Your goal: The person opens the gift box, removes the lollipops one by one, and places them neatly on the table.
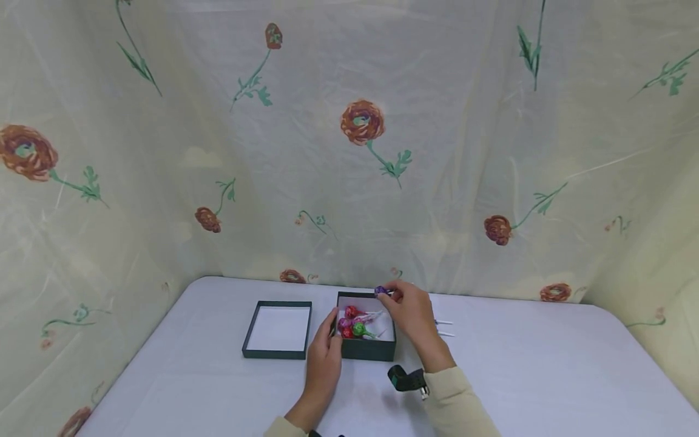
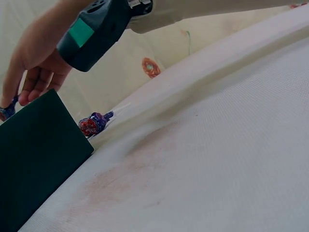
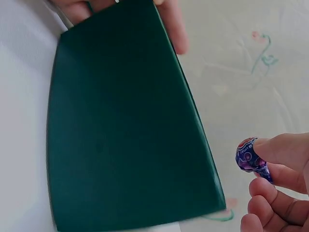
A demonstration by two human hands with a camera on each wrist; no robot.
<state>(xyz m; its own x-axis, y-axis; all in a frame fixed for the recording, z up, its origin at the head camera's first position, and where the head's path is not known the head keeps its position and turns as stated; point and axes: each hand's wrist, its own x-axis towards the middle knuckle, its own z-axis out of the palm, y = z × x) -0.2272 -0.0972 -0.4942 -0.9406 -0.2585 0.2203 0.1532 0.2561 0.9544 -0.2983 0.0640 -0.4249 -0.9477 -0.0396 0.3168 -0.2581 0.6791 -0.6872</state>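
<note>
A dark green box [image 1: 368, 350] stands on the table with its top off. Inside lie several wrapped lollipops, among them a green lollipop [image 1: 358, 329] and a red lollipop [image 1: 351, 311]. My left hand [image 1: 324, 358] grips the box's left side. Over the back right corner of the box, my right hand [image 1: 411, 311] pinches a purple-wrapped lollipop [image 3: 246, 155] by its head between thumb and fingers; its stick is largely hidden by the hand. In the left wrist view, another lollipop [image 2: 95, 124] with a red and blue wrapper lies on the table beside the box.
A shallow green box lid [image 1: 273, 354] with a white inside lies to the left of the box. White lollipop sticks [image 1: 445, 334] show on the table right of my right hand. Behind the table hangs a flowered curtain [image 1: 437, 182].
</note>
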